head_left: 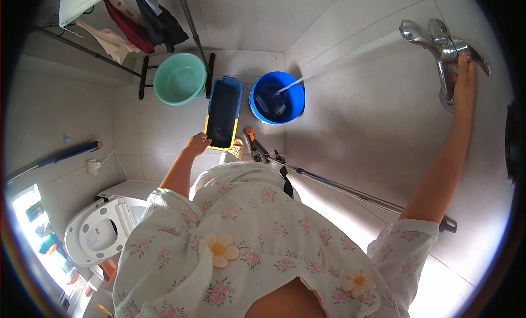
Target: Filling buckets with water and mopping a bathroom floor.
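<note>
My right hand [464, 74] reaches up to the chrome faucet [446, 46] on the right wall, its fingers on the lever. A stream of water runs from the spout across into the round blue bucket [282, 115] on the floor. Water and a few pale shapes, unclear, show in that bucket. To its left is an oblong blue and yellow basin [235, 93] with a dark inside. My left hand [199, 144] is closed at the basin's near left corner; its fingertips are partly hidden.
A mint-green washbasin [179, 79] stands by the black legs of a clothes rack [192, 22] hung with clothes. A long-handled mop [329, 182] slants along the right side. At the left are a white toilet [98, 233], a blue stick-like tool [71, 155] and a wall plug [93, 166].
</note>
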The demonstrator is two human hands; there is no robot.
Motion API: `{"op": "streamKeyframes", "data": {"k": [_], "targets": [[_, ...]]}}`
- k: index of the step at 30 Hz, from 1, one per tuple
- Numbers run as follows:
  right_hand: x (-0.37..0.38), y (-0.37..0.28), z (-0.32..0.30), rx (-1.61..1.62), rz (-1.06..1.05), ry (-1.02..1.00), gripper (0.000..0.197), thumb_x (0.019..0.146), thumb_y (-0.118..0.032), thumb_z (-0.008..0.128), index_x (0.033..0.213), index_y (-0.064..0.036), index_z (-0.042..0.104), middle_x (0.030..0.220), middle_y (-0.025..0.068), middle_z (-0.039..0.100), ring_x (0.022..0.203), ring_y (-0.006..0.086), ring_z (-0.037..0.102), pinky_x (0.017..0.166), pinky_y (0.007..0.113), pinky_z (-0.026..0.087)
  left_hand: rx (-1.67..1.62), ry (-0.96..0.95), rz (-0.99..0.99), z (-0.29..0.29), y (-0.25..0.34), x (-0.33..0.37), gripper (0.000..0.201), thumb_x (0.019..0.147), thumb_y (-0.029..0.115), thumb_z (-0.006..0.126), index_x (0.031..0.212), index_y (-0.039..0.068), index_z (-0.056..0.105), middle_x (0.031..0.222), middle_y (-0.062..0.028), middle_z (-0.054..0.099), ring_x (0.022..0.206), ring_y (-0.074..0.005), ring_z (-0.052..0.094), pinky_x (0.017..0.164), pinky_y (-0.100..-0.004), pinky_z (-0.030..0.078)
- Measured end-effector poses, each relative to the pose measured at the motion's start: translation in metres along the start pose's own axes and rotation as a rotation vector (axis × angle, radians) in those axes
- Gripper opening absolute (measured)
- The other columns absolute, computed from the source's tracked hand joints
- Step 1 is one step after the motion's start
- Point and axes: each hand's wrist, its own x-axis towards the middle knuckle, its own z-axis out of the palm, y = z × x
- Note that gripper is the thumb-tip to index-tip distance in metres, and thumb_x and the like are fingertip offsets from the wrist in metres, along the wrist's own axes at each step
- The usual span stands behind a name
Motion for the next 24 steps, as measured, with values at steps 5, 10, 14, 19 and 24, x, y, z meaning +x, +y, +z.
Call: {"op": "streamKeyframes", "data": {"k": [5, 10, 14, 19, 24], "targets": [[0.000, 0.000, 0.000, -0.017, 0.024, 0.018, 0.059, 0.080, -0.052, 0.039, 0.105, 0.0019, 0.043, 0.098, 0.0144, 0.049, 0.087, 0.0213, 0.048, 0.072, 0.031, 0.040, 0.006, 0.003, -0.001, 0.000, 0.001, -0.002, 0.042, 0.075, 0.035, 0.053, 0.105, 0.006, 0.049, 0.099, -0.0116, 0.056, 0.093, -0.0265, 0.052, 0.080, -0.0337, 0.041], [-0.002, -0.003, -0.001, -0.017, 0.057, -0.003, 0.059, 0.079, -0.053, 0.039, 0.101, 0.0013, 0.045, 0.094, 0.0130, 0.050, 0.080, 0.0197, 0.048, 0.069, 0.029, 0.040, 0.003, -0.005, -0.016, -0.002, 0.006, -0.005, 0.043, 0.075, 0.035, 0.053, 0.105, 0.005, 0.049, 0.099, -0.0120, 0.056, 0.093, -0.0261, 0.052, 0.080, -0.0334, 0.041], [-0.004, -0.006, -0.001, -0.026, 0.050, 0.026, 0.058, 0.079, -0.053, 0.040, 0.100, 0.0008, 0.046, 0.092, 0.0120, 0.050, 0.076, 0.0187, 0.048, 0.066, 0.027, 0.040, -0.002, -0.001, 0.002, -0.001, 0.006, -0.003, 0.043, 0.075, 0.035, 0.053, 0.104, 0.004, 0.050, 0.099, -0.0121, 0.056, 0.092, -0.0260, 0.053, 0.079, -0.0332, 0.041], [-0.006, -0.012, 0.001, -0.030, 0.032, 0.033, 0.056, 0.080, -0.051, 0.039, 0.101, 0.0007, 0.046, 0.092, 0.0124, 0.052, 0.080, 0.0184, 0.050, 0.066, 0.027, 0.041, -0.007, -0.001, 0.022, 0.002, 0.003, 0.003, 0.043, 0.074, 0.035, 0.053, 0.104, 0.004, 0.050, 0.098, -0.0120, 0.056, 0.092, -0.0258, 0.053, 0.079, -0.0330, 0.041], [-0.003, -0.006, 0.000, -0.049, 0.031, 0.026, 0.055, 0.081, -0.049, 0.040, 0.101, 0.0011, 0.047, 0.092, 0.0129, 0.053, 0.080, 0.0181, 0.051, 0.066, 0.027, 0.042, -0.009, -0.021, 0.026, 0.003, 0.003, 0.005, 0.042, 0.074, 0.034, 0.053, 0.104, 0.004, 0.050, 0.098, -0.0123, 0.056, 0.092, -0.0249, 0.053, 0.079, -0.0323, 0.041]]}}
